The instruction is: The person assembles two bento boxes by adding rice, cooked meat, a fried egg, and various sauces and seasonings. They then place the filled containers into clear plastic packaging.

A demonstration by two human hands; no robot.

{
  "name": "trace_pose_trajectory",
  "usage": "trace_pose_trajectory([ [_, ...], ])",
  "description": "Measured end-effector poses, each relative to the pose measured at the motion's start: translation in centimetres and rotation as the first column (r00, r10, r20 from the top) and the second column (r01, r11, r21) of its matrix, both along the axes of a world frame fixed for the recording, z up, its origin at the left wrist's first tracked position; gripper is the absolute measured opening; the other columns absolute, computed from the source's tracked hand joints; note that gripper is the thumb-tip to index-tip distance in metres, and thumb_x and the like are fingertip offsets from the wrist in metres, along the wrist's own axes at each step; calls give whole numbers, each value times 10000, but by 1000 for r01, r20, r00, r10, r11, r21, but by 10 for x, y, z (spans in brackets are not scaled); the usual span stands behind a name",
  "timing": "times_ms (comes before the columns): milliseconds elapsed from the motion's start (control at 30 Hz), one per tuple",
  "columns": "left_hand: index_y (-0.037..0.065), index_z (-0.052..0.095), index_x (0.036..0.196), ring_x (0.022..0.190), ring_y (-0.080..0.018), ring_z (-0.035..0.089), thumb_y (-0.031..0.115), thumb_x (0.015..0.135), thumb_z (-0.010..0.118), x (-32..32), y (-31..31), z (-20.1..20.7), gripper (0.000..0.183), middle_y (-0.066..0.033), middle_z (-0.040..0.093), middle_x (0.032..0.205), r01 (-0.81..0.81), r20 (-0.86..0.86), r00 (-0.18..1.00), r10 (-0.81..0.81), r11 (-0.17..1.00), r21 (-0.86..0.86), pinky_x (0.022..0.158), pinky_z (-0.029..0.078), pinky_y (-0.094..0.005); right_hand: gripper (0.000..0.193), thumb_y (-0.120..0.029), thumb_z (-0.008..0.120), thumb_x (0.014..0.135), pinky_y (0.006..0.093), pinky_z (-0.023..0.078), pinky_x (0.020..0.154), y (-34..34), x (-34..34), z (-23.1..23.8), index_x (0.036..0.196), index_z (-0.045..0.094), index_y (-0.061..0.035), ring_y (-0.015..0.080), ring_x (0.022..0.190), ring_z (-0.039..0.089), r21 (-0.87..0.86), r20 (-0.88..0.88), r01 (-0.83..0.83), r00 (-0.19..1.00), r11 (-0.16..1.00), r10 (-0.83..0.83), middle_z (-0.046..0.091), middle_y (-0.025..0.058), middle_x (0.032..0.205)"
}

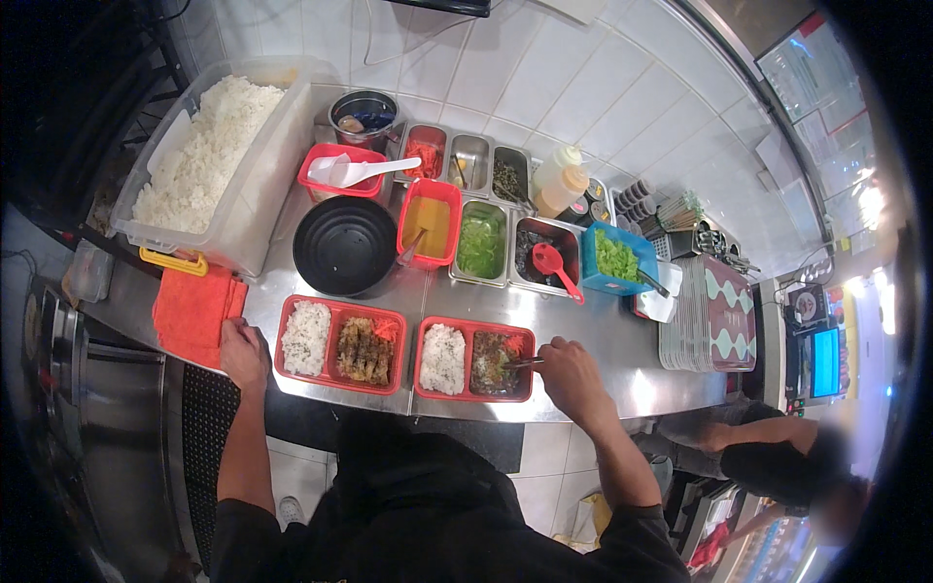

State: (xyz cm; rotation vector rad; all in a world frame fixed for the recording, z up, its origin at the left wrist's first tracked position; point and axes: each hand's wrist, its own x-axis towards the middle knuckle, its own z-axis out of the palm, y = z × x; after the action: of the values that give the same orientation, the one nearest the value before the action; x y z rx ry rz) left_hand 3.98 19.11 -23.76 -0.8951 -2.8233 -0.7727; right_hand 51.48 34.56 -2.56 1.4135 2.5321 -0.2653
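My right hand grips the handle of a thin metal utensil, whose tip reaches into the right-hand red lunch box. That box holds white rice with dark flecks on one side and a brown, green-topped filling with red shreds on the other. Left of it sits a second red lunch box with rice and sliced, breaded-looking pieces. My left hand lies at the counter's front edge, fingers curled against a red cloth; whether they grip it is hidden.
A large rice tub stands far left, beside a black bowl. Behind the boxes are a red sauce tub, metal topping pans, a red ladle and a blue lettuce bin. Stacked trays stand right; another person is beyond.
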Motion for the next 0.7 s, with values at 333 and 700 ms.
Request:
trace_pose_trajectory([
  [333,59,607,1100,913,-412,683,195,970,562,5,1,8,194,-190,708,1008,-3,-12,1000,3,1000,1,792,512,-515,210,-231,698,921,456,570,814,-4,5,8,912,721,-22,362,937,690,-20,57,42,998,999,-40,700,171,980],
  [700,58,604,1110,936,-419,680,200,974,562,3,0,5,201,-192,706,1032,1,-16,1000,-1,1000,13,802,512,-523,225,-217,675,943,507,542,793,1,4,-4,866,736,-15,405,871,684,-8,-27,42,999,999,-42,690,197,918],
])
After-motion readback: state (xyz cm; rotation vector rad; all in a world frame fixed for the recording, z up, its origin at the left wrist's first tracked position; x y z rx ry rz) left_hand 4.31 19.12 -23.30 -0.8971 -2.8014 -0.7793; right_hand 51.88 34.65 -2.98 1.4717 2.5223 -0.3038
